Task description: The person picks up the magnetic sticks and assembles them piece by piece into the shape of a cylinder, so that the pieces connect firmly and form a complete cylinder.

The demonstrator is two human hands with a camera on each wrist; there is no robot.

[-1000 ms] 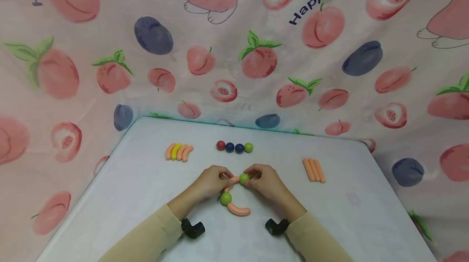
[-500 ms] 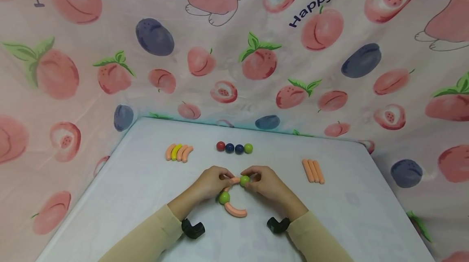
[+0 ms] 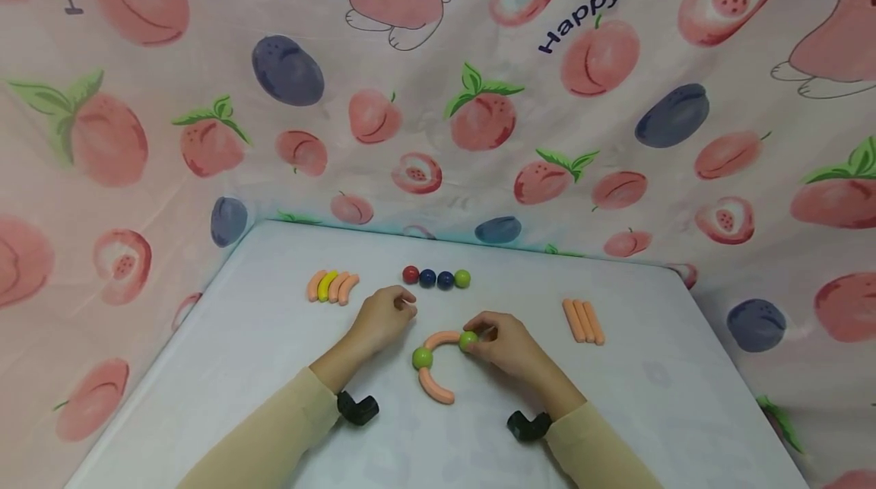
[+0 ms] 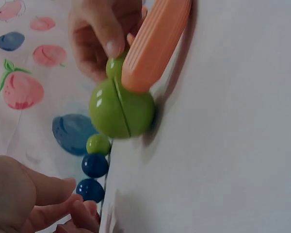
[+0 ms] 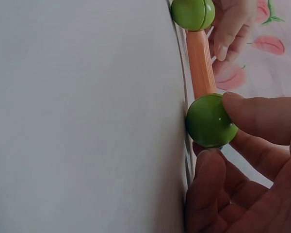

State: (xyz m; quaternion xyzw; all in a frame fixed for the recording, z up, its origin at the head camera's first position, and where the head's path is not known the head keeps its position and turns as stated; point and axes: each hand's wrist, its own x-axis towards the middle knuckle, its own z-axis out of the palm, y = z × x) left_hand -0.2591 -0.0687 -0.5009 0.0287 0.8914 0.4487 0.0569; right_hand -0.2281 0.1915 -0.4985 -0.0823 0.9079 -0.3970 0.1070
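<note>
My right hand (image 3: 506, 341) pinches a green ball (image 3: 468, 341) between thumb and fingers, as the right wrist view also shows. That ball meets one end of a curved orange stick (image 3: 443, 338). At the stick's other end sits a second green ball (image 3: 422, 357), from which another curved orange stick (image 3: 436, 387) runs down towards me. Together they form a C-shaped chain on the white table (image 3: 424, 451). My left hand (image 3: 385, 318) is apart from the chain, up and left of it, its fingers loosely bent with nothing between them.
Behind the hands lies a row of balls: one red (image 3: 411, 274), two blue (image 3: 445, 280), one green (image 3: 462, 278). Several curved sticks, one of them yellow (image 3: 328, 286), lie at back left. Straight orange sticks (image 3: 584, 321) lie on the right. A fruit-printed cloth (image 3: 479, 116) hangs behind the table.
My left hand has let go of the upper curved stick and moved up and left. My right hand, still pinching its ball, has shifted slightly right; the lower curved stick now points more steeply towards me.
</note>
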